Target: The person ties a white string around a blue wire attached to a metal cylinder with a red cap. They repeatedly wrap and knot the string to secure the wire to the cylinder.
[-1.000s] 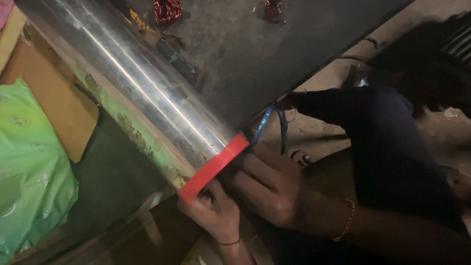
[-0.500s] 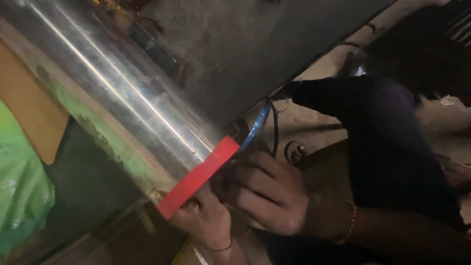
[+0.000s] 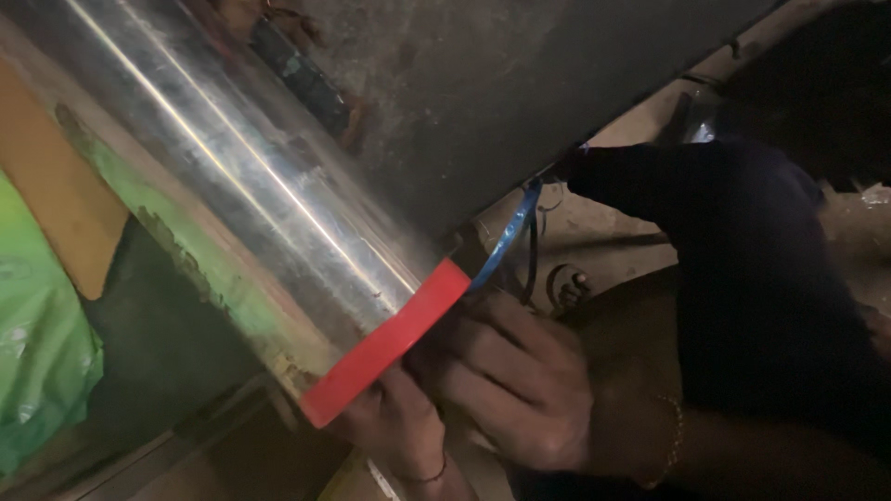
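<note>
A long shiny metal cylinder (image 3: 251,176) runs diagonally from the top left down to the middle. A red band (image 3: 385,357) is wrapped round its lower end. My left hand (image 3: 399,441), a thin thread on its wrist, grips under the red band from below. My right hand (image 3: 524,394), with a gold bracelet, has its fingers curled against the end face of the cylinder. A thin blue cord (image 3: 510,232) runs from that end up and to the right, above my right hand. What lies inside the cylinder end is hidden by my fingers.
A dark grey metal sheet (image 3: 520,83) lies behind the cylinder. A green plastic bag (image 3: 37,371) and a brown board (image 3: 65,204) sit at the left, beside a green-painted edge (image 3: 186,264). My dark-clothed knee (image 3: 752,269) fills the right, over pale floor (image 3: 613,232).
The view has drifted closer and to the right, so the green bag slid toward the left edge. Both hands stay at the red band, shifting slightly lower in view.
</note>
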### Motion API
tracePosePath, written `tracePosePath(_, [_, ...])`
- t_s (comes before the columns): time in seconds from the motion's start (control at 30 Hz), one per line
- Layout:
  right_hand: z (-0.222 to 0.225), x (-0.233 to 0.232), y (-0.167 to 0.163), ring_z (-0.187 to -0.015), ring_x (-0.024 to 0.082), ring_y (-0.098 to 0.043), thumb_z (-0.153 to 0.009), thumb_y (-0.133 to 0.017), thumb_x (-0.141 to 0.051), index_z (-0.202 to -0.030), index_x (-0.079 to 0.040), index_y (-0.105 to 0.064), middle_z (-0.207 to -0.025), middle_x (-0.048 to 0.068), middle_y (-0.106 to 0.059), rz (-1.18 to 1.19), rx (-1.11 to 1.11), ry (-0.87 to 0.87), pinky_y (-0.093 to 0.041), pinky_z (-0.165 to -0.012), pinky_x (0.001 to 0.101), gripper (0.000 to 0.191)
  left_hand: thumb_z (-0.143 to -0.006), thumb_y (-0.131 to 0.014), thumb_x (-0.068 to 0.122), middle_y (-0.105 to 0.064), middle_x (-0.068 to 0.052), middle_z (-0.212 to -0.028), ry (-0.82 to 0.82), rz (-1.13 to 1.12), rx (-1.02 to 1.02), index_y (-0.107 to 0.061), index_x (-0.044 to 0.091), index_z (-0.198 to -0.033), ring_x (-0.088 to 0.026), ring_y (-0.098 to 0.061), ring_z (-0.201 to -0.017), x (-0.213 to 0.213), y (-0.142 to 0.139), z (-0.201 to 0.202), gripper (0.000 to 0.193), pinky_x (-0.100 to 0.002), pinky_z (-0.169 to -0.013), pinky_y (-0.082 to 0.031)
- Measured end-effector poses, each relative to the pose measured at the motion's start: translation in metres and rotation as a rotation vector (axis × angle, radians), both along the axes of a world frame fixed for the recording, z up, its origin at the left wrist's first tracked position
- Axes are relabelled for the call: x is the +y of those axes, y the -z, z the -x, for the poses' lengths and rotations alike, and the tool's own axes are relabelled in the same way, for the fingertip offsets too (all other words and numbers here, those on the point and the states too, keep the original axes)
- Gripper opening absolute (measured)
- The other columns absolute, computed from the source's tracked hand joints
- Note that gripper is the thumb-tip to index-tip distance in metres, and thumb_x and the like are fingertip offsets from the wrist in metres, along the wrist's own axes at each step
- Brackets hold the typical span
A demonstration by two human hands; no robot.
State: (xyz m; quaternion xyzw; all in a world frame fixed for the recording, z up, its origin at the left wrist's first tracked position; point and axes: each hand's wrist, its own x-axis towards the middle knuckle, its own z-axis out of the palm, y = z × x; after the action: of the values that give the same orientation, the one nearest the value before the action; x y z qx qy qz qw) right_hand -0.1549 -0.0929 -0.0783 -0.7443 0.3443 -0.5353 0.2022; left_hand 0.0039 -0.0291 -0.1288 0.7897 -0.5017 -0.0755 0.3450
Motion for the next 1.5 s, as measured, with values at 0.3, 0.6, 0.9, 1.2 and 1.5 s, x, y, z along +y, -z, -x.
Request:
tracePosePath(0.3, [0.004,0.006,0.016,-0.092,0.028,-0.071,-0.086,-0.085,-0.007,-0.098,0.004,-0.071,-0.101,0.015,-0.067,0.005,-0.049,-0.006,-0.058,-0.073,0.0349,0.022,-0.104,-0.057,0.018,-0.069,-0.012,-0.080,0.013,0.140,0.116,-0.066,-0.005,-0.089,-0.023,-0.063,-0.070,-0.008,-0.005,0.011,0.029,-0.037,-0.065,-0.051])
tracePosePath(0.6, [0.011,0.002,0.001,-0.091,0.029,-0.073,-0.081,-0.081,-0.013,-0.097,0.005,-0.072,-0.097,0.018,-0.071,-0.008,0.027,-0.041,-0.062,-0.074,0.0364,0.025,-0.101,-0.060,0.015,-0.069,-0.013,-0.083,-0.035,0.072,0.107,-0.066,-0.005,-0.091,-0.023,-0.064,-0.073,-0.001,0.001,0.012,0.023,-0.036,-0.066,-0.051])
tracePosePath(0.9, [-0.014,0.006,0.003,-0.073,0.024,-0.074,-0.079,-0.078,-0.015,-0.083,0.004,-0.073,-0.082,0.015,-0.074,0.024,-0.101,0.145,-0.059,-0.063,0.0328,0.020,-0.102,-0.061,0.014,-0.069,-0.013,-0.089,-0.013,0.093,0.148,-0.066,-0.005,-0.097,-0.021,-0.065,-0.079,0.005,0.008,0.008,0.021,-0.035,-0.071,-0.052])
tracePosePath(1.2, [-0.026,0.012,0.000,-0.076,0.022,-0.073,-0.080,-0.079,-0.018,-0.086,0.003,-0.072,-0.080,0.013,-0.072,-0.082,-0.198,0.220,-0.058,-0.063,0.0288,0.023,-0.103,-0.061,0.014,-0.069,-0.012,-0.095,0.000,0.093,0.166,-0.065,-0.005,-0.102,-0.019,-0.065,-0.084,0.007,0.011,0.003,0.019,-0.033,-0.076,-0.053])
tracePosePath(1.5, [-0.006,0.013,0.024,-0.095,0.031,-0.073,-0.086,-0.074,-0.011,-0.094,0.004,-0.069,-0.098,0.017,-0.069,-0.072,-0.069,-0.060,-0.063,-0.082,0.0420,0.018,-0.103,-0.061,0.013,-0.070,-0.012,-0.101,0.028,0.112,0.195,-0.065,-0.004,-0.108,-0.018,-0.066,-0.090,0.013,0.014,-0.003,0.018,-0.032,-0.081,-0.053])
